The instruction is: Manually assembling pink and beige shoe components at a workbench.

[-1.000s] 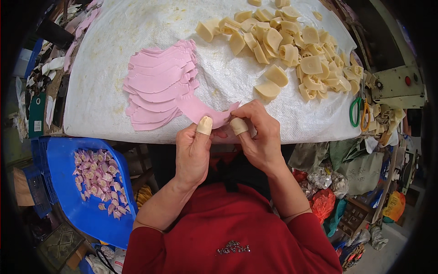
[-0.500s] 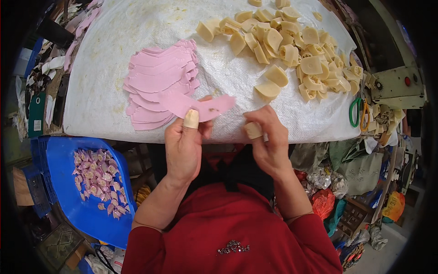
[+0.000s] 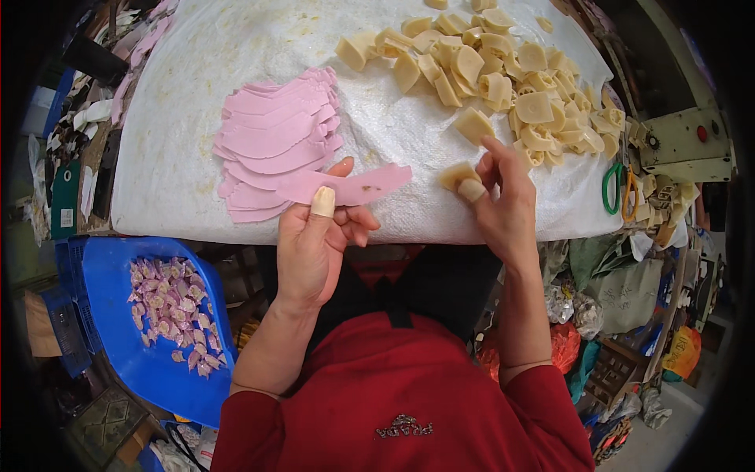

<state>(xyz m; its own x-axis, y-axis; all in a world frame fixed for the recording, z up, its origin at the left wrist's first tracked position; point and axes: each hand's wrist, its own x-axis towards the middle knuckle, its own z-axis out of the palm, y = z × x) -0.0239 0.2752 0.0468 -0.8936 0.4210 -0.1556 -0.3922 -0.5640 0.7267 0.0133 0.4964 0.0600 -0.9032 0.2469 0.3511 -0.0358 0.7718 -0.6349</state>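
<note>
My left hand (image 3: 311,256) pinches a pink strip (image 3: 366,186) between its thumb and fingers; a small dark mark shows near the strip's right end. Behind and left of it lies an overlapping stack of pink strips (image 3: 275,130). My right hand (image 3: 507,200) has its thumb and curled fingers at a beige curved piece (image 3: 454,175), at the near side of the heap; part of the grip is hidden. Another beige piece (image 3: 473,126) lies just beyond it. Both thumbs wear cream covers.
A heap of beige pieces (image 3: 537,108) spreads over the far right of the white sheet (image 3: 197,63). Green-handled scissors (image 3: 612,189) are at the right edge. Below left, a blue tub (image 3: 149,381) holds small pink-and-beige pieces (image 3: 169,303). Bags and scraps crowd the right floor.
My right hand has moved right and away from me to the near beige piece, which has shifted slightly toward me. My left hand keeps the pink strip in nearly the same place.
</note>
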